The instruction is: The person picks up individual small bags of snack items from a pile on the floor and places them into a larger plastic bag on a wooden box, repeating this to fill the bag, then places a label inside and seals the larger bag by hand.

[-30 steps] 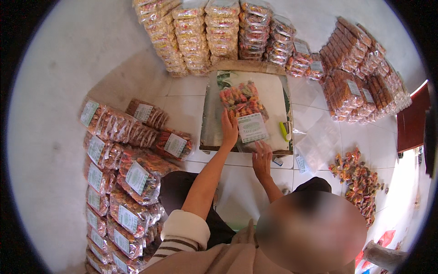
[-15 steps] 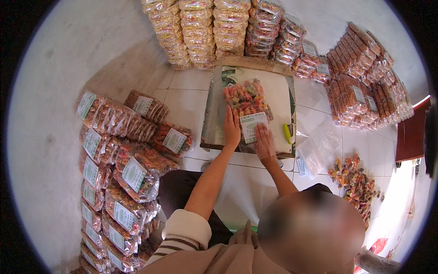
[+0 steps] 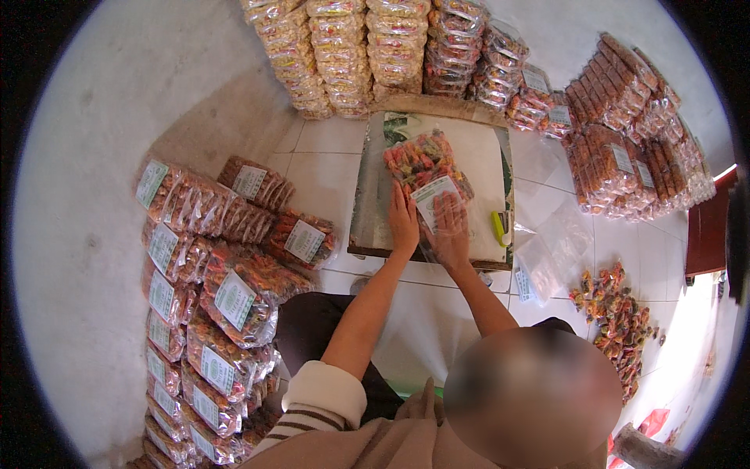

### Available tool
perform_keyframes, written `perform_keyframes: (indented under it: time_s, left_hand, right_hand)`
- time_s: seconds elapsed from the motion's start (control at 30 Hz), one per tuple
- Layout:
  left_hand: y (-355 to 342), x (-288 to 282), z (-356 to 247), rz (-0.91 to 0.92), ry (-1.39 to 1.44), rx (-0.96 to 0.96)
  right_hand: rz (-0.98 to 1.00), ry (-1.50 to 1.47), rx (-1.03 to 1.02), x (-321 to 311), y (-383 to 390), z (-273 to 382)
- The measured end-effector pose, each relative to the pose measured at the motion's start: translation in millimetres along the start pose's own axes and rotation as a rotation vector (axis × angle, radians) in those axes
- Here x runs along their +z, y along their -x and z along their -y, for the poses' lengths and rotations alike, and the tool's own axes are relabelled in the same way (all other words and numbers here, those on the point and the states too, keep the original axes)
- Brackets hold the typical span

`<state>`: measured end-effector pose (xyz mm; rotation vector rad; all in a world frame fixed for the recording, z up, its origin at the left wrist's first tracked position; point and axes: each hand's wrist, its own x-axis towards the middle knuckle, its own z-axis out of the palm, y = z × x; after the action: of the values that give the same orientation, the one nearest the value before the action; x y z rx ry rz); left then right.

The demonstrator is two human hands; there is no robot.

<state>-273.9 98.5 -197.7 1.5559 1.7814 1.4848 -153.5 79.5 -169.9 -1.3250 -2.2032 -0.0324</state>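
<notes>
A clear plastic bag of red, orange and dark curly snacks (image 3: 418, 156) lies on a low table (image 3: 476, 141). Over its near end is a white-and-green label card (image 3: 432, 192), tilted. My left hand (image 3: 403, 223) rests along the bag's left side, fingers stretched out and pointing away from me. Flat across the near part, next to the label, lies my right hand (image 3: 448, 230), its fingers extended; clear film seems to cover them, and I cannot tell if they are inside the bag. A lime-green stapler (image 3: 499, 227) sits at the table's right edge.
Packed snack bags (image 3: 215, 367) are piled along the left. Tall stacks of pale snack bags (image 3: 338, 59) stand behind the table, brown ones (image 3: 609, 168) at the far right. Empty clear bags (image 3: 555, 250) and loose snacks (image 3: 617, 320) lie on the tiled floor to the right.
The label has turned from nearly straight to tilted, its right side raised. My right hand has shifted slightly inward, toward my left hand. My left hand stays along the bag.
</notes>
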Motion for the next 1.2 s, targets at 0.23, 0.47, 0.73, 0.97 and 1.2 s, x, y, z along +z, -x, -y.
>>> perform_keyframes:
  time_s: [0.23,0.47,0.73,0.97,1.2]
  left_hand:
    - [-2.5,1.8,11.4,-0.088,0.184,-0.043]
    - [-0.1,-3.8,5.9,0.025,-0.043,0.036]
    - [-3.4,-2.4,2.3,0.06,0.001,-0.036]
    - [-23.3,2.8,2.8,-0.161,-0.26,0.141]
    - [-48.0,-8.1,4.3,0.138,-0.435,0.305]
  right_hand:
    - [0.207,0.047,-0.064,-1.8,19.0,-9.9]
    - [0.124,0.199,-0.066,-5.0,7.0,-10.7]
    - [0.101,-0.06,0.067,2.1,15.2,-5.3]
    - [0.179,0.156,-0.096,-11.1,35.4,-10.8]
    - [0.182,0.09,-0.035,-10.7,13.1,1.5]
